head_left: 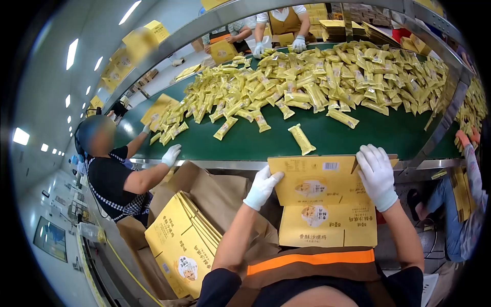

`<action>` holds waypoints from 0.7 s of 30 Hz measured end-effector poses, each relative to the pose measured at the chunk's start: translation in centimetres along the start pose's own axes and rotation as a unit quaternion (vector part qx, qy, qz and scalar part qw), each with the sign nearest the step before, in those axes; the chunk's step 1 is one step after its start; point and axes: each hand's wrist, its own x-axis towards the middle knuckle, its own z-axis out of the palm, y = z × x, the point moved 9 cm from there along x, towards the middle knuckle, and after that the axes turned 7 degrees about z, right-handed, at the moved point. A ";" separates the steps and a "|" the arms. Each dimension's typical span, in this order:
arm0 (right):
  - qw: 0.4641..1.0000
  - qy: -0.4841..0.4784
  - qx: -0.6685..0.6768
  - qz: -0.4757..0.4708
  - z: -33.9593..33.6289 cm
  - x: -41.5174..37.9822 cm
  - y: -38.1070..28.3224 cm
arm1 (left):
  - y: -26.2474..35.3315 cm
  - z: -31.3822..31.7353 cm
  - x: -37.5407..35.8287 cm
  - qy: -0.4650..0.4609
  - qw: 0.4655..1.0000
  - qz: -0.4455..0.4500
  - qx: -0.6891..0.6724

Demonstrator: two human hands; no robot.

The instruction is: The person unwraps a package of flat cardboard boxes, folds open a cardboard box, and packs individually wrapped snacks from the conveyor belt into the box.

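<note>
A yellow printed cardboard carton (pixel 327 225), partly unfolded, stands against the conveyor's near edge in front of me. My left hand (pixel 261 188), in a white glove, grips its left edge with the thumb on the printed face. At the upper right corner, my gloved right hand (pixel 377 176) is closed over a flap, its fingers at the top edge. Just beyond the carton, one yellow wrapped snack packet (pixel 302 139) lies on the green conveyor belt (pixel 245 143). Behind it spreads a large heap of similar packets (pixel 317 82).
A stack of flat yellow cartons (pixel 186 240) rests in a large brown box (pixel 134 233) at my left. A co-worker (pixel 115 169) reaches over the belt there. Another person (pixel 281 25) stands across. A metal frame post (pixel 445 112) rises at right, near another worker's legs.
</note>
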 end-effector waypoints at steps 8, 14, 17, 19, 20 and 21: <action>0.994 0.105 0.015 0.005 -2.2 0.6 -0.8 | 0.0 0.4 1.1 0.040 0.999 0.034 -0.010; 0.916 -0.007 0.324 0.235 3.8 2.9 5.8 | 2.3 3.0 1.3 0.052 0.990 0.071 -0.106; 0.748 -0.232 0.597 0.172 2.3 4.9 0.7 | 6.4 4.1 2.1 0.110 0.964 0.164 -0.180; 0.683 -0.400 0.611 0.031 0.0 4.4 -4.6 | 9.7 6.8 1.9 0.056 0.978 0.156 -0.128; 0.648 -0.462 0.600 0.085 1.2 2.9 -5.1 | 10.0 7.2 2.1 -0.003 0.979 0.149 -0.142; 0.662 -0.482 0.569 0.073 3.7 0.5 -4.7 | 9.1 8.1 1.9 -0.105 0.972 0.086 -0.193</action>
